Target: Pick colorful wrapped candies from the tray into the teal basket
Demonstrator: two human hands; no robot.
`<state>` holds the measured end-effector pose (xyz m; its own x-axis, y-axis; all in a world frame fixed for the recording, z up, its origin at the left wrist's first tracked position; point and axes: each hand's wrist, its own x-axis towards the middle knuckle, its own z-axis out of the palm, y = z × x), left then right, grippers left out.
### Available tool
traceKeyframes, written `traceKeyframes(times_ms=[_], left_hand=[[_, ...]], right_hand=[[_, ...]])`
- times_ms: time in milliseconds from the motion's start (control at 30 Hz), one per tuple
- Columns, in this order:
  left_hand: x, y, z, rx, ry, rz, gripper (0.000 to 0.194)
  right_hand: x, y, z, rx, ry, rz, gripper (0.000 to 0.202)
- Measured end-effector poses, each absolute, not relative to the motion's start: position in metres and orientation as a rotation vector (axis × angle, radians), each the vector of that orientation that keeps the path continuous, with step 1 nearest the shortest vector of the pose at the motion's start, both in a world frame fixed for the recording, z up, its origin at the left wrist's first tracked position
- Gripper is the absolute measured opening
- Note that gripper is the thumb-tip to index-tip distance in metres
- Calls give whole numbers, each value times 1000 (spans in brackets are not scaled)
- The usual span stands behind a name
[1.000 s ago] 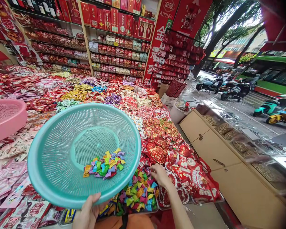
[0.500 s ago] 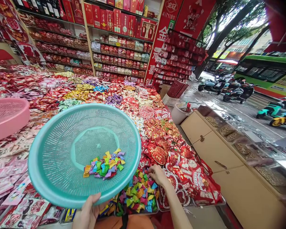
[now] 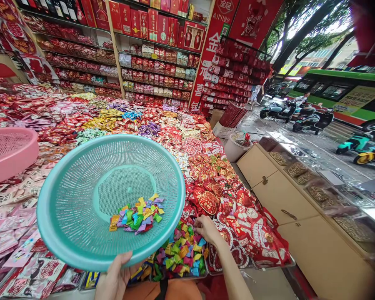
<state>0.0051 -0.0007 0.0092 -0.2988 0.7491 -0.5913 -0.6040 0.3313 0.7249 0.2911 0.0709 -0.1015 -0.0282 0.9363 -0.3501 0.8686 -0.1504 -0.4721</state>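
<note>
A teal plastic basket [image 3: 65, 183] is tilted toward me, with a small heap of colourful wrapped candies [image 3: 137, 216] low inside it. My left hand [image 3: 115, 275] grips its near rim, thumb on top and the other fingers hidden beneath. Right of the basket, a pile of the same bright candies [image 3: 184, 250] fills a tray at the front edge. My right hand [image 3: 208, 230] hovers at that pile's upper right side, fingers curled together; whatever is between the fingertips is too small to make out.
A pink basket [image 3: 12, 154] stands at the left on heaps of packets. Red heart-shaped packs [image 3: 234, 254] lie beside my right hand. A beige cabinet [image 3: 287, 212] borders the display at the right, and stocked shelves [image 3: 156, 68] rise behind.
Both hands and the teal basket hold nearly the same positions. Outside, the green bus has moved left, and a person's legs now show near the hanging red packets.
</note>
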Motion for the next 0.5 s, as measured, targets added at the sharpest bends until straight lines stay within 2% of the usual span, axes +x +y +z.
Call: traceKeyframes(times_ms=[367,500], left_hand=[[4,0,6,166,1328,1336,59],[4,-1,5,172,1339,1336,48]], right_hand=[[289,69,-104,-2006,-1940,971,10],[292,69,-97,-1956,-1917,907,8]])
